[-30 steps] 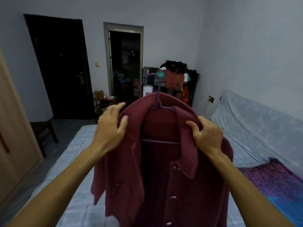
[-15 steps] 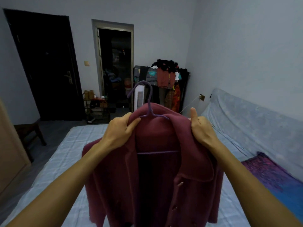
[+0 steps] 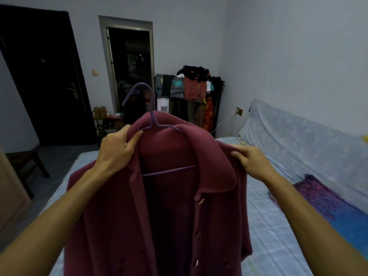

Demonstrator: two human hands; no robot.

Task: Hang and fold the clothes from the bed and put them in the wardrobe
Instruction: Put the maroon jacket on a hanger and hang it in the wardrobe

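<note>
And the right grip (image 3: 253, 162) has slipped outward. A second ago it was up by the collar; now it sits out at 3 o'clock on the shoulder, fingertips pinching the fabric and tugging it over the end of the hanger (image 3: 169, 169). The collar on that side has dropped flat. The left grip (image 3: 117, 148) has climbed to 10 o'clock, fingers curled round the coat's edge and thumb pressed right by the hanger's neck, steadying it.

The maroon coat (image 3: 219, 216) is held up in mid-air, dead centre. It drapes from just below 12 down past 6, clear of the bed (image 3: 268, 236) beneath. The purple hook pokes free above the collar, and the hanger's crossbar shows through the open front.

What does that mean? The hanging step looks all but finished, I'd say: both shoulders seem seated and the front hangs fairly straight, buttons undone. The left shoulder's seat is hidden under cloth, so that's a guess.

What's left is the carry. A wooden panel (image 3: 12, 196) at 9 o'clock may be the wardrobe. A patterned blanket (image 3: 328, 206) lies on the bed at 4 o'clock.
</note>
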